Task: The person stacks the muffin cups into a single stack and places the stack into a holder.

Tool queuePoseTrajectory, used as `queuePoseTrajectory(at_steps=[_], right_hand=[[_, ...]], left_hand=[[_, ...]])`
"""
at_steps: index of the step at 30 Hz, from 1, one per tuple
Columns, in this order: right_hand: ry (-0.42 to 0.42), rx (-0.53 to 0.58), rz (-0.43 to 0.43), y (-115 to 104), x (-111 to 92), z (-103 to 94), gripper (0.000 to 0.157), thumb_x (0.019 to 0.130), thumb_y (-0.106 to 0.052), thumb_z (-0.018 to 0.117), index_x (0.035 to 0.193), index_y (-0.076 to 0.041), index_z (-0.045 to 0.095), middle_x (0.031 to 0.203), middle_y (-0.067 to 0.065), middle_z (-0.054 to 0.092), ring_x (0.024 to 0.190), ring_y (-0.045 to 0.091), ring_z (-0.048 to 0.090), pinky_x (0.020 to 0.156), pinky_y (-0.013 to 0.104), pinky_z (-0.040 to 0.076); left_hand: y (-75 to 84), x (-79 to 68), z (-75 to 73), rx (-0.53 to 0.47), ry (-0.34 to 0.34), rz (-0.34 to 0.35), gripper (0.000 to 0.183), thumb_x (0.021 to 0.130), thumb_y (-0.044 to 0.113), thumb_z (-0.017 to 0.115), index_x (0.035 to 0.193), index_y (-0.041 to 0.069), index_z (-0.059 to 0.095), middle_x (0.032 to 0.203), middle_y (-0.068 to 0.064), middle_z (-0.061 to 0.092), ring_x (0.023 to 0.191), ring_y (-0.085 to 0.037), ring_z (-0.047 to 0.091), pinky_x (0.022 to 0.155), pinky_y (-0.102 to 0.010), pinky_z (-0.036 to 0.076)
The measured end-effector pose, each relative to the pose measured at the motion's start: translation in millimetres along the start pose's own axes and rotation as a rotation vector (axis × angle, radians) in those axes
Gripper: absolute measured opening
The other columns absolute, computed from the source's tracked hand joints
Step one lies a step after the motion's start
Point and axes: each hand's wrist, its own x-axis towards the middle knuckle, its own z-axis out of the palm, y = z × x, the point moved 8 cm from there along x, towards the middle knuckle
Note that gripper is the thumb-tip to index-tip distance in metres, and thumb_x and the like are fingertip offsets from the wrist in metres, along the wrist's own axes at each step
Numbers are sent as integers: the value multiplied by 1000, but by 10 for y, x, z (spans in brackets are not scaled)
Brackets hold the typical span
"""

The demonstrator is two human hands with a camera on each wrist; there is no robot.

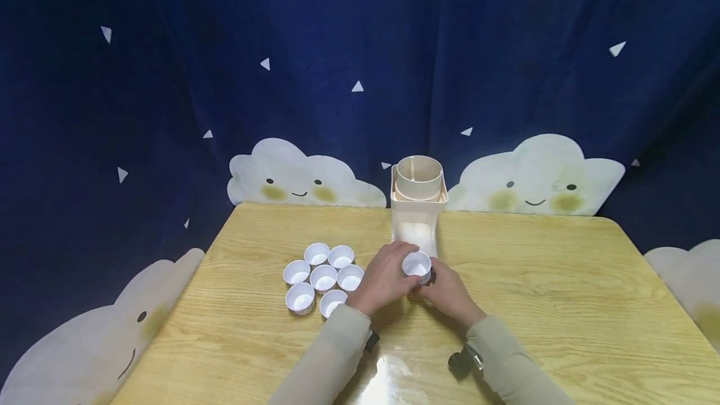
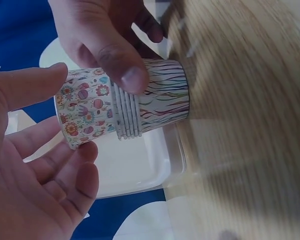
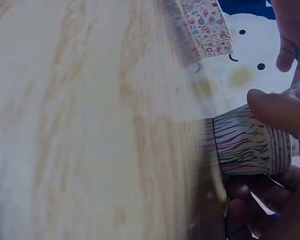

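Note:
Both hands hold a nested stack of paper cups (image 2: 162, 92) in front of me. The lower cup has wavy coloured stripes, and several white rims are packed closely above it. On top sits a flower-patterned paper cup (image 2: 87, 107), its white inside facing up in the head view. My left hand (image 1: 385, 277) has its thumb and fingertips round the flowered cup near its rim. Lower down, my right hand (image 1: 450, 292) grips the stack, its thumb (image 3: 277, 110) across the nested rims. The stack's base is close to the table in the wrist views.
A cream plastic stand (image 1: 416, 214) with a round tube on top stands just behind the hands. Left of them, several white-lined paper cups (image 1: 324, 278) stand upright in a cluster on the wooden table (image 1: 562, 292). A dark blue curtain (image 1: 315, 49) hangs behind.

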Motion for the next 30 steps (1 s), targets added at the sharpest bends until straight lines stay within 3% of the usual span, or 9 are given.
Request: queuePoseTrajectory(at_steps=[20, 30], right_hand=[[-19, 1, 5, 10, 12, 1, 51, 70, -17, 85, 114, -3, 63, 107, 9, 70, 97, 20, 60, 88, 36, 49], [-23, 4, 3, 6, 13, 10, 59, 72, -16, 82, 125, 0, 60, 114, 13, 70, 105, 25, 63, 95, 42, 50]], left_hand=[[-26, 13, 66, 8, -38, -31, 49, 80, 24, 80, 126, 13, 65, 127, -1, 67, 111, -23, 62, 92, -30, 52], [-71, -6, 60, -1, -37, -31, 54, 79, 23, 78, 130, 11, 63, 132, -4, 65, 121, -24, 60, 102, -33, 50]])
